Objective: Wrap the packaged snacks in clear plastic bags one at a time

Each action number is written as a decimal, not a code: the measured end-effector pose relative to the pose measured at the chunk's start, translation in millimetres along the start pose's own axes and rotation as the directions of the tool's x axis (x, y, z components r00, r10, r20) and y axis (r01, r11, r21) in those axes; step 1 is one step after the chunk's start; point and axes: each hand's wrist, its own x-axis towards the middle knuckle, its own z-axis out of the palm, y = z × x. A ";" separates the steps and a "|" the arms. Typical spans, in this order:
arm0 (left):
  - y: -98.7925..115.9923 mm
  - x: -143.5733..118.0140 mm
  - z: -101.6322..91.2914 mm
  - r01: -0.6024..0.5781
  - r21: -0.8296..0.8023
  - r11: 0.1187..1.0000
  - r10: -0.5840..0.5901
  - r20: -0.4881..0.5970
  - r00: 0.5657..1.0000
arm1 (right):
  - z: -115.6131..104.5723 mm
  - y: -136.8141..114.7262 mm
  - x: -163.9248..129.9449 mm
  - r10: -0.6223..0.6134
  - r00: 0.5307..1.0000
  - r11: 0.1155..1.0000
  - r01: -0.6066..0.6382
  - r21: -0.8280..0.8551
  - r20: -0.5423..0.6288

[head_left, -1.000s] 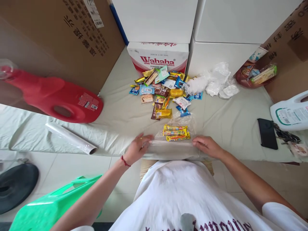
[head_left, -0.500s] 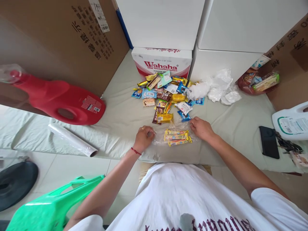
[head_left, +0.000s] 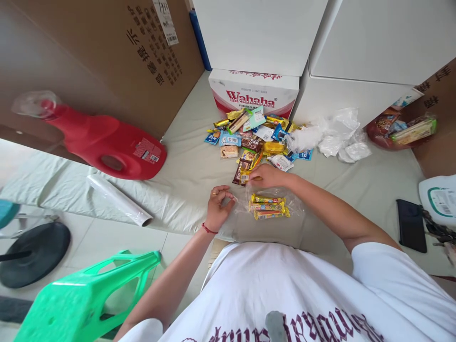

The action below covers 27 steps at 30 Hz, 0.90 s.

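Note:
A clear plastic bag [head_left: 295, 202] lies flat near the front edge of the covered surface, with several yellow stick-shaped snack packets [head_left: 269, 207] in it. My left hand [head_left: 220, 209] pinches the bag's left edge between thumb and fingers. My right hand [head_left: 269, 176] reaches across above the packets, its fingertips closed on the upper part of the bag. Those fingertips partly cover a yellow wrapped snack [head_left: 244, 177] in the pile. Behind my hands spreads a heap of wrapped snacks, among them a brown wafer packet [head_left: 239, 170] and a white packet [head_left: 281, 162].
A Wahaha carton [head_left: 252, 95] stands behind the heap. Crumpled clear plastic [head_left: 337, 135] lies to its right. A red jug [head_left: 114, 147] and a plastic roll [head_left: 119, 199] are on the left. On the right lie a phone [head_left: 411, 225] and a white jug [head_left: 440, 199].
My right hand has moved left from the bag's right corner to its upper edge. My left hand stays at the bag's left side. The view has shifted slightly.

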 end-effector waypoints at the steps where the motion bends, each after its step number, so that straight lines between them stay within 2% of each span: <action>1: 2.9 -0.6 -0.6 -0.033 0.016 0.999 0.033 -0.020 0.999 | 0.2 -2.2 6.9 0.123 0.992 0.992 -0.123 -0.023 -0.015; 3: 10.2 -1.6 -2.6 -0.113 0.078 0.991 0.116 -0.046 0.992 | 2.1 -9.3 18.5 0.341 0.938 0.934 -0.345 -0.090 -0.059; 4: 14.5 -1.6 -4.1 -0.164 0.118 0.979 0.170 -0.037 0.985 | 3.5 -13.8 23.3 0.410 0.909 0.901 -0.417 -0.121 -0.077; 6: 23.6 0.0 -7.5 -0.307 0.198 0.931 0.303 0.049 0.952 | 6.0 -23.1 30.7 0.470 0.878 0.863 -0.479 -0.161 -0.093; 7: 28.2 2.0 -9.1 -0.397 0.226 0.890 0.375 0.134 0.917 | 6.9 -27.3 33.5 0.472 0.877 0.860 -0.481 -0.173 -0.094; 8: 32.7 5.0 -10.4 -0.492 0.236 0.838 0.439 0.243 0.865 | 7.6 -30.8 35.9 0.462 0.882 0.863 -0.472 -0.182 -0.093; 11: 43.6 18.9 -12.8 -0.704 0.170 0.690 0.527 0.548 0.649 | 7.9 -33.5 41.4 0.411 0.907 0.888 -0.420 -0.188 -0.087; 12: 45.7 24.5 -13.3 -0.733 0.146 0.665 0.526 0.605 0.598 | 7.5 -31.3 42.8 0.399 0.913 0.894 -0.408 -0.188 -0.084; 13: 46.7 30.2 -13.8 -0.744 0.134 0.655 0.519 0.636 0.571 | 6.7 -27.8 43.7 0.392 0.916 0.898 -0.400 -0.182 -0.082; 15: 45.5 40.3 -15.4 -0.728 0.142 0.671 0.486 0.657 0.576 | 3.7 -18.6 43.3 0.376 0.924 0.914 -0.382 -0.139 -0.070; 17: 40.6 47.2 -17.5 -0.675 0.171 0.718 0.431 0.653 0.623 | -0.7 -10.7 36.7 0.332 0.939 0.940 -0.338 -0.052 -0.092; 19: 33.5 50.1 -19.7 -0.604 0.205 0.770 0.376 0.619 0.690 | -4.4 -9.0 21.0 0.269 0.938 0.963 -0.269 0.031 -0.218; 21: 25.5 49.4 -21.2 -0.533 0.222 0.817 0.336 0.567 0.752 | -4.2 -15.9 -4.0 0.225 0.886 0.973 -0.224 0.050 -0.405; 23: 17.6 46.4 -22.0 -0.477 0.196 0.857 0.317 0.530 0.786 | 2.8 -29.6 -34.1 0.210 0.841 0.974 -0.224 0.033 -0.499; 25: 10.3 42.7 -22.2 -0.430 0.139 0.892 0.305 0.518 0.800 | 16.6 -45.0 -62.3 0.217 0.871 0.971 -0.238 0.007 -0.442; 27: 4.5 39.9 -21.8 -0.368 0.078 0.927 0.277 0.521 0.808 | 34.4 -56.7 -82.8 0.231 0.913 0.968 -0.252 -0.017 -0.336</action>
